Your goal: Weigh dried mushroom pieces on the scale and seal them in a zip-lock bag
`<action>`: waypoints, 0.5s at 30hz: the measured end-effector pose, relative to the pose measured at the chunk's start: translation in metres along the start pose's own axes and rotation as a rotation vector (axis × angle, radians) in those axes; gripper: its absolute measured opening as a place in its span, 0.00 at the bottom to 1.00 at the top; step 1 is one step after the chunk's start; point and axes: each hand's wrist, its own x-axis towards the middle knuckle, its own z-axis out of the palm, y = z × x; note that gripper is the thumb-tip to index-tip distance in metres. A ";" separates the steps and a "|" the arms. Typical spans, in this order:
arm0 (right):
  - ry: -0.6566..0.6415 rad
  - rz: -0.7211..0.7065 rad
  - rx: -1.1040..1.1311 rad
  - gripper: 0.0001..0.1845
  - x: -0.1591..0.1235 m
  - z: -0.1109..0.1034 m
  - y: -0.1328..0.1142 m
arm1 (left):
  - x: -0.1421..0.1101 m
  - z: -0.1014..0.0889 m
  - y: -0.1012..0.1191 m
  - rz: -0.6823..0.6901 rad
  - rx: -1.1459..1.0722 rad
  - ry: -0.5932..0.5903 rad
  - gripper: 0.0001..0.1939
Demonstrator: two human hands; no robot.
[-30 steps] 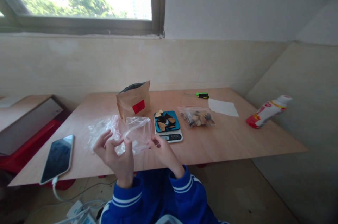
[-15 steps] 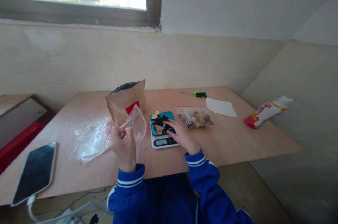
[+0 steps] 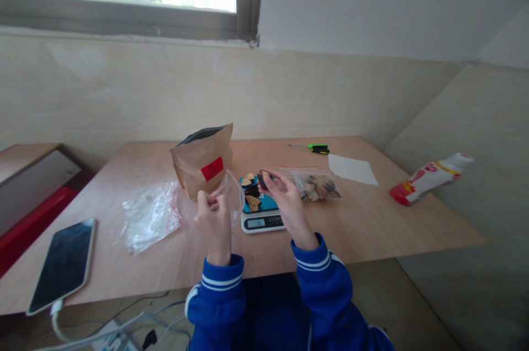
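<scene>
My left hand (image 3: 212, 221) pinches the edge of a clear zip bag (image 3: 235, 194), whose mouth hangs open toward the scale. Between the fingers and thumb of my right hand (image 3: 287, 196) is a dark dried slice (image 3: 263, 181), lifted above the scale. The kitchen scale (image 3: 262, 222) is white with a blue top; its display is lit but too small to read. Several dried slices (image 3: 253, 203), some dark and some pale tan, lie on the blue top. My right hand covers part of the scale.
A brown paper pouch (image 3: 198, 166) with a red label stands open behind my left hand. Clear bags (image 3: 151, 216) and a tablet (image 3: 64, 263) lie left. Rightward are a filled zip bag (image 3: 318, 185), screwdrivers (image 3: 319, 148), white paper (image 3: 352, 168) and a bottle (image 3: 430, 179).
My right hand has risen off the scale with a dark slice in its fingers. My left hand has brought the clear bag nearer to the scale. The view has shifted slightly.
</scene>
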 end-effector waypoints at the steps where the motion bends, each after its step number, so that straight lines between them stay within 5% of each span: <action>1: -0.043 0.050 0.056 0.22 -0.002 0.011 -0.006 | -0.002 0.001 0.001 -0.001 0.006 -0.010 0.07; 4: -0.199 0.066 -0.005 0.22 -0.010 0.034 -0.017 | -0.005 0.001 0.004 -0.018 -0.002 -0.026 0.05; 7: -0.233 -0.071 -0.190 0.19 -0.013 0.038 -0.022 | -0.006 0.000 0.006 -0.047 -0.061 -0.027 0.04; 11: -0.117 -0.257 -0.419 0.17 -0.005 0.016 -0.015 | -0.003 -0.003 0.003 -0.076 -0.087 -0.017 0.05; 15: -0.263 -0.324 -0.712 0.17 0.006 -0.008 0.020 | -0.001 -0.004 -0.001 -0.064 -0.054 0.015 0.06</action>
